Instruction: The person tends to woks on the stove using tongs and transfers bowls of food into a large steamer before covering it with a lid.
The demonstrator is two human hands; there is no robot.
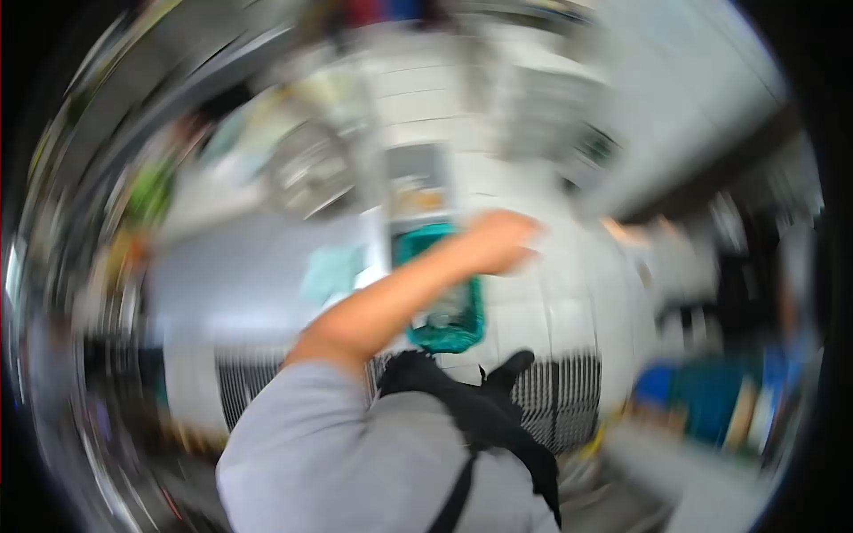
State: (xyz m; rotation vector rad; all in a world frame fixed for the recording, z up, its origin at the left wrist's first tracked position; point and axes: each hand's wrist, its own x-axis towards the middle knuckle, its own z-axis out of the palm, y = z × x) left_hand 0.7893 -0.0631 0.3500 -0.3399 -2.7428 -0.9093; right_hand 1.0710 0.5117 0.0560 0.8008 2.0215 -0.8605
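My left arm reaches across in front of my body, bare below a grey sleeve. My left hand [505,242] is smeared by motion above the white tiled floor; its fingers are too blurred to read, and no held thing shows. Just beside and below it is a bin lined with a green bag [471,324], partly covered by my forearm, with pale, unclear contents. A grey tub [416,162] with orange-yellow bits inside stands beyond the bin. My right hand is not in view.
At left is a metal worktop [231,275] with a pale green cloth [330,274] and a round metal bowl [313,169]. Dark slatted mats [555,400] lie by my feet. A white counter [684,80] runs along the upper right. Blue and teal items [706,395] sit at lower right.
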